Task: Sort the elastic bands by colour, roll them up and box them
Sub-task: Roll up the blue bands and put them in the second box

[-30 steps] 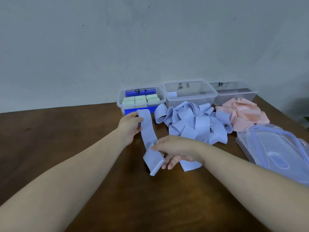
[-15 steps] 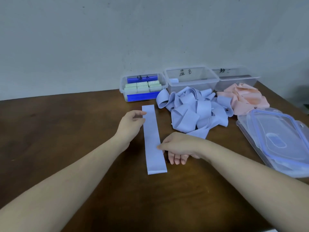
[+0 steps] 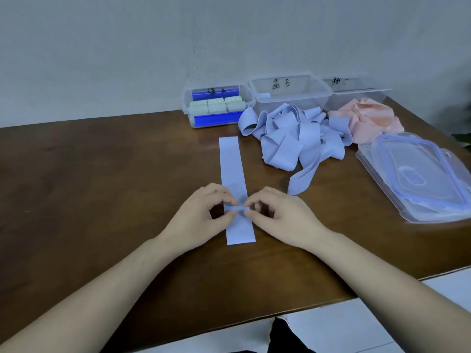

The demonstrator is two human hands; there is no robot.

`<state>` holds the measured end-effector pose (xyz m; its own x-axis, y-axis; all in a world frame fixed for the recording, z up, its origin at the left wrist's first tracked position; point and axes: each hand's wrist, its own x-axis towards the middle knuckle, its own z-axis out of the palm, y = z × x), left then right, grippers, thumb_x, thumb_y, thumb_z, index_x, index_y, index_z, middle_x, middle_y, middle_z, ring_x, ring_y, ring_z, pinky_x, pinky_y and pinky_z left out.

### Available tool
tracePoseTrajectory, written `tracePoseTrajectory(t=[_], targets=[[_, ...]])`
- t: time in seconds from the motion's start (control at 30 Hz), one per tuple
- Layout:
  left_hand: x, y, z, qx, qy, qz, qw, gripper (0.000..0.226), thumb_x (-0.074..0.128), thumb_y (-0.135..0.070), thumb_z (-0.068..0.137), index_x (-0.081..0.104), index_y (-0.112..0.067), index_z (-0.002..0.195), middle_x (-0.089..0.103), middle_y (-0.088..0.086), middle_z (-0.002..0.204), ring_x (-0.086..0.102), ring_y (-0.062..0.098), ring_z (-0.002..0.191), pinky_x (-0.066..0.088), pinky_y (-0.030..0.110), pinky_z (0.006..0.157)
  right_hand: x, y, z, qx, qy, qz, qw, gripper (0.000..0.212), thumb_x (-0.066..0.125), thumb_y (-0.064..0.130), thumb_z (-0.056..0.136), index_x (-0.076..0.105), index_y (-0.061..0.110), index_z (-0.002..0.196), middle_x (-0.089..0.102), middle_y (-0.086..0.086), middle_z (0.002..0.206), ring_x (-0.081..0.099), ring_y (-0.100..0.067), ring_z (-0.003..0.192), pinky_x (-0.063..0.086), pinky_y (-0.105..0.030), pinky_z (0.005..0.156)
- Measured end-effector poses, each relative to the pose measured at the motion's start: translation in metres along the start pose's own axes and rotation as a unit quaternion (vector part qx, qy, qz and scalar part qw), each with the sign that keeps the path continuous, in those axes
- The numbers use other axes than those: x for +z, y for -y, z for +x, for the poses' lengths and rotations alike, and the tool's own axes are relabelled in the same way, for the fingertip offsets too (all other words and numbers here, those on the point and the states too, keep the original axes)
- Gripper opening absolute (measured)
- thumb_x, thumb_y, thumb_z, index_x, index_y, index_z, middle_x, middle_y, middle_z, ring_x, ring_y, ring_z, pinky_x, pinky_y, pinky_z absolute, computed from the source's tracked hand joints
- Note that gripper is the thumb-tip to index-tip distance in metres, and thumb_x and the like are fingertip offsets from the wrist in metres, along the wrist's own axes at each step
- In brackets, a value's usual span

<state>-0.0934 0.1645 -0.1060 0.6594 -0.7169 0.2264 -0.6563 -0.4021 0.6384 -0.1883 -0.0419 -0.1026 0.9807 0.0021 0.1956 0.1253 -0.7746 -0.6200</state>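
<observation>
Blue band [image 3: 230,159] lies flat on the table [image 3: 102,174]; left hand [image 3: 201,217] and right hand [image 3: 279,217] seem to pinch its middle. Loose pinching probably makes the roll skew or spring open.

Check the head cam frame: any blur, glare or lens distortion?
Head view: soft motion blur where the left hand and right hand pinch the blue band; wide-angle bowing along the table edges; faint sheen on the clear lids; light even, shadows weak.
</observation>
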Motion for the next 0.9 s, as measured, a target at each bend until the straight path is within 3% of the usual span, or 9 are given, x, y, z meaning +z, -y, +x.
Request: tracePoseTrajectory(t=[0.1, 0.23, 0.37, 0.53, 0.73, 0.9], targets=[[-0.003, 0.001, -0.021, 0.019, 0.027, 0.055, 0.998, 0.035, 0.061, -0.053, 0.085, 0.071, -0.032, 0.112, 0.055, -0.024, 0.117, 0.054, 0.005, 0.108, 0.042, 0.020, 0.094, 0.005, -0.002, -0.017, -0.066, 0.027, -0.041, 0.997, 0.034, 0.059, 0.051, 0.094, 0.063, 0.042, 0.126, 0.056, 0.023, 0.110, 0.058, -0.005, 0.083, 0.049, -0.020, 0.070], [-0.004, 0.000, -0.038, 0.058, 0.025, 0.123, 0.990, 0.040, 0.057, -0.058, 0.086, 0.072, -0.034, 0.113, 0.058, -0.023, 0.121, 0.051, 0.000, 0.114, 0.040, 0.025, 0.097, 0.006, -0.003, -0.030, -0.106, 0.050, -0.099, 0.988, 0.043, 0.054, 0.058, 0.095, 0.065, 0.038, 0.130, 0.054, 0.020, 0.124, 0.057, -0.005, 0.103, 0.046, -0.030, 0.091], [0.001, -0.001, -0.042, 0.108, 0.000, 0.182, 0.977, 0.032, 0.056, -0.051, 0.090, 0.075, -0.031, 0.106, 0.064, -0.017, 0.113, 0.055, 0.003, 0.107, 0.044, 0.024, 0.084, 0.010, -0.001, -0.033, -0.125, 0.025, -0.110, 0.986, 0.035, 0.052, 0.049, 0.097, 0.073, 0.033, 0.119, 0.058, 0.015, 0.119, 0.058, -0.007, 0.096, 0.049, -0.036, 0.082], [0.004, -0.004, -0.045, 0.144, -0.019, 0.203, 0.968, 0.029, 0.056, -0.046, 0.091, 0.076, -0.027, 0.100, 0.067, -0.015, 0.106, 0.059, 0.006, 0.100, 0.048, 0.025, 0.077, 0.014, 0.006, -0.035, -0.130, -0.004, -0.075, 0.989, 0.019, 0.065, 0.033, 0.096, 0.077, 0.026, 0.109, 0.059, 0.013, 0.104, 0.057, -0.008, 0.085, 0.051, -0.031, 0.073], [0.006, -0.007, -0.046, 0.185, -0.028, 0.219, 0.958, 0.021, 0.058, -0.036, 0.094, 0.075, -0.025, 0.093, 0.067, -0.012, 0.094, 0.060, 0.008, 0.083, 0.045, 0.023, 0.070, 0.016, 0.011, -0.038, -0.138, -0.014, -0.081, 0.987, 0.011, 0.067, 0.027, 0.096, 0.075, 0.026, 0.102, 0.061, 0.015, 0.101, 0.052, -0.008, 0.086, 0.049, -0.028, 0.072], [0.008, -0.007, -0.046, 0.187, -0.025, 0.192, 0.963, 0.020, 0.056, -0.033, 0.096, 0.074, -0.023, 0.095, 0.066, -0.010, 0.094, 0.060, 0.010, 0.080, 0.050, 0.028, 0.069, 0.016, 0.013, -0.040, -0.129, -0.017, -0.083, 0.988, 0.008, 0.066, 0.024, 0.096, 0.073, 0.025, 0.100, 0.061, 0.015, 0.100, 0.050, -0.007, 0.086, 0.050, -0.028, 0.072]])
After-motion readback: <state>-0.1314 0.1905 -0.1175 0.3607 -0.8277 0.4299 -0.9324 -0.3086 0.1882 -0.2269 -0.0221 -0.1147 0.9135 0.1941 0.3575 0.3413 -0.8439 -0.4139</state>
